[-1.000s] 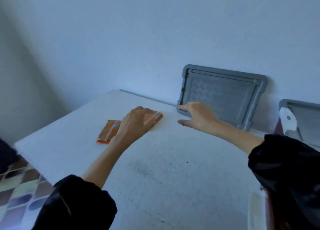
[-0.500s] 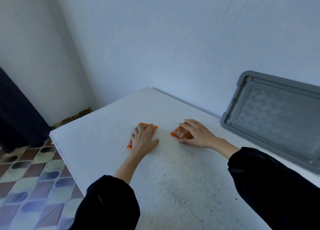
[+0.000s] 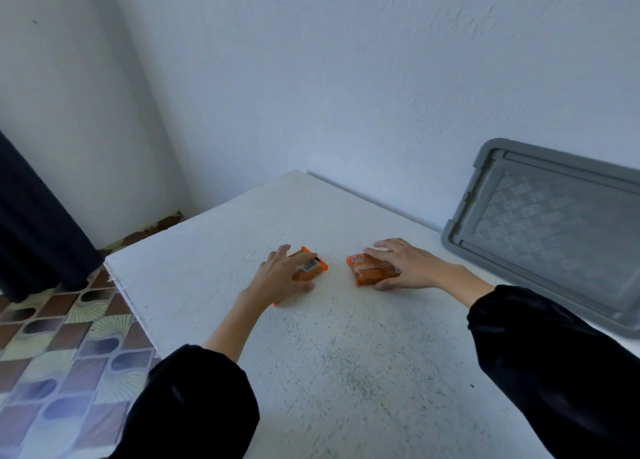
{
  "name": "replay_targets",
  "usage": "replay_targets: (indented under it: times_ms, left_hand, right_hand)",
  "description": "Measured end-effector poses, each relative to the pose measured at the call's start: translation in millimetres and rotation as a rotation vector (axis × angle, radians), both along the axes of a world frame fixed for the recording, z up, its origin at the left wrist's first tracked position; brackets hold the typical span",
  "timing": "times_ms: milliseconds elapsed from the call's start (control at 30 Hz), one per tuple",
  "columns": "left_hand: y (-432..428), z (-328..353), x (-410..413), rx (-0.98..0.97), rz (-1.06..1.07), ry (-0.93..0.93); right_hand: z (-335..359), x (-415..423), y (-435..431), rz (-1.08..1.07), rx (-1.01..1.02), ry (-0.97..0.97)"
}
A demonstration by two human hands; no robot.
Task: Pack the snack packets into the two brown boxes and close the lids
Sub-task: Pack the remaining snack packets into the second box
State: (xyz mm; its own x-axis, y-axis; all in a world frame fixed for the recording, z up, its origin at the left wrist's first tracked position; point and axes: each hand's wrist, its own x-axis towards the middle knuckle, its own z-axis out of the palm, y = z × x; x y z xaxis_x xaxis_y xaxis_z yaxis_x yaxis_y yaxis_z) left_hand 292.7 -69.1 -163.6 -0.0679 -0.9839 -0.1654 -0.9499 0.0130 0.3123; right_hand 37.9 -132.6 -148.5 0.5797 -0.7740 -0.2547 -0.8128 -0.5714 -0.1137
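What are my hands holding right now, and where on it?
Left hand grips the barcode packet across its width, right hand the logo packet likewise.

white table (image 3: 346,372) | left orange packet (image 3: 313,268) | right orange packet (image 3: 360,270) | grey lid (image 3: 554,233)

You are wearing loose black sleeves of a soft, matte cloth. Your left sleeve (image 3: 187,403) is puffing out in rounded folds and is ending in a gathered edge partway down the forearm. Your right sleeve (image 3: 554,365) is doing the same, creasing near its cuff. Beyond both cuffs your forearms are showing bare, and your left hand (image 3: 280,278) and right hand (image 3: 405,264) are going uncovered.
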Motion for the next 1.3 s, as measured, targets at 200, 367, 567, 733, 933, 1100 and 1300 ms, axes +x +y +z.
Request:
replay_targets:
  times_ms: [200, 367, 567, 733, 933, 1100, 1300]
  left_hand:
    - [2, -1, -6, -0.166, 0.099, 0.052]
    - [11, 17, -30, -0.188, 0.066, 0.101]
    - [25, 70, -82, -0.267, -0.066, 0.169]
    - [52, 109, -140, -0.323, -0.205, 0.162]
    - [109, 140, -218, -0.333, -0.458, 0.189]
    - [173, 158, -276, -0.341, -0.695, 0.201]
    - [247, 148, -324, -0.241, -1.003, 0.136]
  right_hand:
    - [2, 1, 8, -0.079, -0.047, -0.14]
    - [15, -15, 23, -0.177, -0.121, -0.116]
    - [71, -61, 60, -0.265, -0.175, -0.15]
    - [127, -116, 122, -0.339, -0.213, -0.151]
    - [169, -186, 223, -0.469, -0.256, -0.112]
    - [172, -235, 311, -0.55, -0.252, -0.042]
    - [153, -270, 404, -0.604, -0.133, 0.01]
